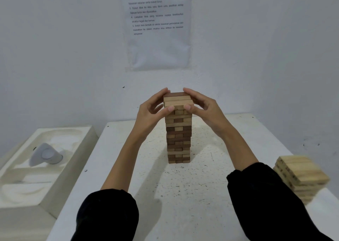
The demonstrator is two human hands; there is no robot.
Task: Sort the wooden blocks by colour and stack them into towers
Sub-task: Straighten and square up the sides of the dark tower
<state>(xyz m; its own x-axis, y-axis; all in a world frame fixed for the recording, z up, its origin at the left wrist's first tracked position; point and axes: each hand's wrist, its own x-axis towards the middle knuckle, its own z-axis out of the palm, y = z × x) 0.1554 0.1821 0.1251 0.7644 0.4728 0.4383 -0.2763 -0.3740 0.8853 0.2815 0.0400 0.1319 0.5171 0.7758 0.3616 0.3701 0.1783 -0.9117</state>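
- Tower of light and dark brown wooden blocks [178,139]: it stands upright near the middle of your white speckled bench [211,195], with the two colours mixed through its layers.
- The tower's top layer [178,101] shows a dark brown block at the back and two light blocks nearer to you.
- Your left hand [153,112] is at the left end of the top layer. Its grip is closed on that end, with the fingers curled round the far side and the thumb [170,109] pressed on the near face.
- Your right hand [201,106] mirrors it at the right end. Its grip is closed on the layer too, fingers curled over the back and thumb [188,107] on the near face, close to the other thumb.
- Both your forearms are raised above the bench, and black sleeves [110,217] cover them below the wrists.
- A stack of light wooden blocks [300,176] sits at the bench's right edge, well apart from the tower. It is blurred and partly hidden behind your right sleeve.
- To your left, beside the bench, a white moulded tray [22,185] holds a pale grey rounded object [45,154]; you cannot tell what it is.
- A printed paper sheet [157,26] hangs on the white wall behind the tower.
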